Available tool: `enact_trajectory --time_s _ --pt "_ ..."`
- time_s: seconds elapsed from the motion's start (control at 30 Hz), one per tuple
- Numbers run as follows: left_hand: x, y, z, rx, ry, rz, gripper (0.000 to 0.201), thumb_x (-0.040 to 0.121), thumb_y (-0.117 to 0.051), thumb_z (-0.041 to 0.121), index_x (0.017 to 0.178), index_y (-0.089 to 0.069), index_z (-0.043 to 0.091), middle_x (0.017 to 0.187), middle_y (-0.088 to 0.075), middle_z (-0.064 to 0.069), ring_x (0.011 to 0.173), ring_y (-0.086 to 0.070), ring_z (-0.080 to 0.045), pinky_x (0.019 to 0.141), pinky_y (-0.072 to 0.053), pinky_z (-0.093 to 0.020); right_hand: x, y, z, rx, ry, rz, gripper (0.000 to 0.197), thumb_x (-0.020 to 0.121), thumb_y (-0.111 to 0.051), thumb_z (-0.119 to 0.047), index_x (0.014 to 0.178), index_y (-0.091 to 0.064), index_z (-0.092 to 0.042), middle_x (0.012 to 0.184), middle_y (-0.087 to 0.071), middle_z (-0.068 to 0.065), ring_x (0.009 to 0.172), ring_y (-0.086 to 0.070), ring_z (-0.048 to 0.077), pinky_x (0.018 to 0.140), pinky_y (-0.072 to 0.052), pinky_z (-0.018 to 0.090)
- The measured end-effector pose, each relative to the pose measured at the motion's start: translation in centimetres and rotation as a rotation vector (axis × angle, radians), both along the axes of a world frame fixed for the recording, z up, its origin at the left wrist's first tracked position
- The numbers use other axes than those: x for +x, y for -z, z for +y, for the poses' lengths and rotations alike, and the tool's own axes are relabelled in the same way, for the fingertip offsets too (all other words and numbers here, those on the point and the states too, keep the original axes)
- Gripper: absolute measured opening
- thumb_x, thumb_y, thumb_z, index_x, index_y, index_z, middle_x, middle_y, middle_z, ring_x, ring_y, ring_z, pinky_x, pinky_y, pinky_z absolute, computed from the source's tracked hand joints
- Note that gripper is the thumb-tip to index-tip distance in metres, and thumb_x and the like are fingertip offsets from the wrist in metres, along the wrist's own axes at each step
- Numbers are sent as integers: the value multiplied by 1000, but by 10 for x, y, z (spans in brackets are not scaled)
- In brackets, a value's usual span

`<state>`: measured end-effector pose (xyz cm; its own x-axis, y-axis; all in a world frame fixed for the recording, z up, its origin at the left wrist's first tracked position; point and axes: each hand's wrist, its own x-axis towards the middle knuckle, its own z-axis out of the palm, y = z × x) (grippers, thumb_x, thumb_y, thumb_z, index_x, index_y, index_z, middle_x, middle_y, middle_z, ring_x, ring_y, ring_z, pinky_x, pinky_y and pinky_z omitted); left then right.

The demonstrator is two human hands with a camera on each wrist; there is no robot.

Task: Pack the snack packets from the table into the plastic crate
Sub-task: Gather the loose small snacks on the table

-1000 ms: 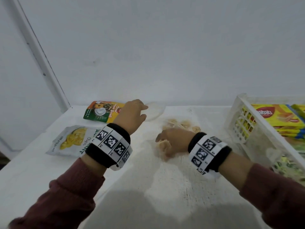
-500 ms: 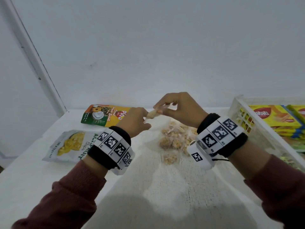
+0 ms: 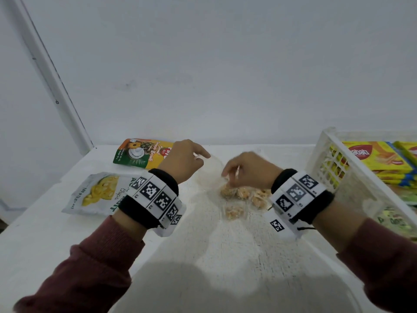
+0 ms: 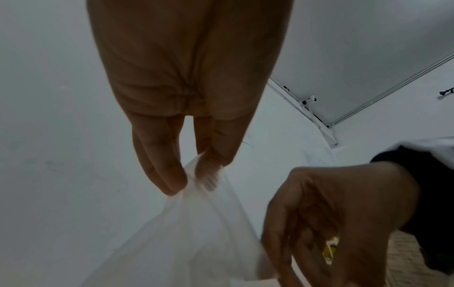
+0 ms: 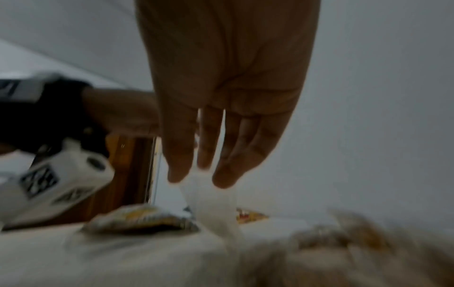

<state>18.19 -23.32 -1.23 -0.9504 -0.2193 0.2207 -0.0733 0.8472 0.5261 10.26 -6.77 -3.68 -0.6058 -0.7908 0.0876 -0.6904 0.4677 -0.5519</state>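
Observation:
A clear plastic bag lies open on the white table between my hands. My left hand pinches the bag's upper edge between thumb and fingers. My right hand reaches down at the bag's other side and pinches its film. Several small wrapped snack pieces lie in a pile just under and right of that hand. An orange-green pineapple packet and a white jackfruit chips packet lie flat at the left. The white plastic crate stands at the right.
Yellow wafer packets and a greenish packet lie inside the crate. A grey wall runs right behind the table's far edge. The table's left edge is near the jackfruit packet.
My right hand has dropped from beside the left hand's fingertips down to the bag near the snack pile. My left hand keeps its pinch on the bag edge.

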Motion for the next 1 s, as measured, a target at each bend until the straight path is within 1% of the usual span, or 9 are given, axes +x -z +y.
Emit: enact_trajectory --time_s 0.07,0.2,0.3,0.43,0.5,0.63,0.77,0.9,1.0 --pt "-1 3 0 -13 -12 -19 31 88 -48 3 110 -67 13 120 -57 -7 84 -51 -13 71 -34 -15 3 14 -6 176 -9 -3 33 78 -70 -15 109 -59 -20 86 -61 -4 65 -49 0 62 -40 15" --pt "-2 4 -4 -19 -75 -32 37 89 -46 3 123 -59 8 127 -53 -11 112 -52 -21 85 -35 -18 9 28 -9 95 1 -46 67 78 -68 -8 128 -26 -26 111 -57 4 68 -56 16 66 -50 27" --pt "-1 4 -7 -49 -105 -38 38 90 -47 7 128 -55 6 128 -52 -11 120 -47 -23 96 -34 -23 10 31 -6 106 -71 92 94 77 -68 -5 139 -7 -43 116 -47 -3 61 -51 8 67 -52 26" --pt "0 9 -9 -47 -114 -42 39 92 -49 12 130 -53 6 126 -51 -13 120 -46 -24 94 -31 -22 6 31 -5 80 -74 252 56 80 -64 -10 126 -39 -31 100 -46 -10 65 -46 4 66 -50 29" --pt "0 12 -11 -31 -94 -59 40 91 -51 13 131 -51 7 126 -50 -13 118 -47 -24 94 -32 -23 8 29 -5 245 -145 272 32 83 -63 -15 113 -58 -23 100 -56 -9 78 -51 7 74 -44 24" --pt "2 13 -15 15 -66 -83 44 89 -57 16 132 -50 10 127 -48 -9 112 -50 -21 87 -31 -18 16 35 -10 750 -147 101 59 78 -72 -24 132 -49 -21 136 -47 0 124 -45 20 102 -37 33" --pt "4 10 -20 46 -33 -101 49 86 -63 20 133 -50 11 129 -48 -6 109 -52 -19 84 -32 -18 14 34 -14 706 -109 111 50 85 -58 -8 132 -46 -21 127 -54 3 110 -53 21 90 -44 28" --pt "3 10 -24 60 16 -123 53 83 -66 21 132 -49 11 126 -49 -6 109 -52 -19 83 -35 -18 4 19 -16 373 11 31 35 87 -44 -6 119 -51 -18 82 -53 -4 68 -47 12 62 -37 20" --pt "0 9 -27 75 35 -122 54 83 -67 21 133 -49 11 125 -50 -6 109 -52 -18 83 -35 -18 -4 14 -21 356 102 123 27 83 -54 -15 110 -48 -20 92 -53 0 73 -47 16 62 -37 24"
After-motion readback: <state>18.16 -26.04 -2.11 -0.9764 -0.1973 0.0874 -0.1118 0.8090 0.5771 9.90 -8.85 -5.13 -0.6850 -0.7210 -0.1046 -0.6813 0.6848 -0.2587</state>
